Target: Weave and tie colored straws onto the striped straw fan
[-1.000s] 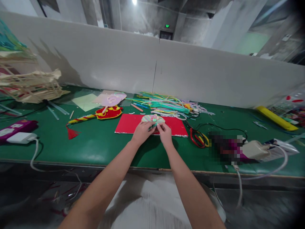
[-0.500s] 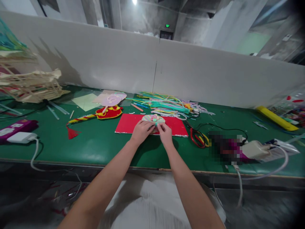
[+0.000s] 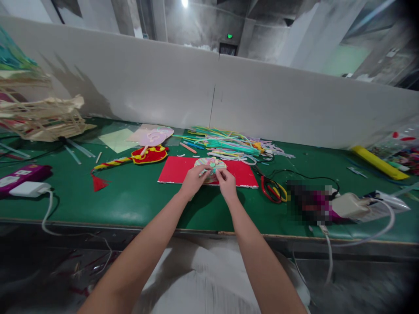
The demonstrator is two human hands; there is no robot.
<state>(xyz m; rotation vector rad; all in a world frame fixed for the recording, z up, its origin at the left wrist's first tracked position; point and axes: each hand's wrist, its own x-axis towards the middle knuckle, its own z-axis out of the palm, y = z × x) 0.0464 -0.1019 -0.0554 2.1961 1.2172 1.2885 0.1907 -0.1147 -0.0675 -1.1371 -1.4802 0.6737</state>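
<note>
A small round craft piece (image 3: 210, 165) in pastel stripes, with little coloured bits on top, is held just above a red sheet (image 3: 176, 170) on the green table (image 3: 131, 196). My left hand (image 3: 192, 181) pinches its left lower edge with closed fingers. My right hand (image 3: 225, 182) pinches its right lower edge, fingers closed too. The two hands almost touch below the piece. Part of the piece is hidden behind my fingers.
A pile of coloured strips (image 3: 229, 146) lies behind the sheet. A red and yellow tasselled ornament (image 3: 144, 156) and pastel paper shapes (image 3: 153, 136) lie to the left. Red-handled scissors (image 3: 271, 189), cables and a white adapter (image 3: 348, 205) are at right. A purple power strip (image 3: 19, 174) and stick frames (image 3: 42, 117) are far left.
The craft piece has tilted up slightly as my left fingers shifted higher along its edge. My right hand has hardly moved.
</note>
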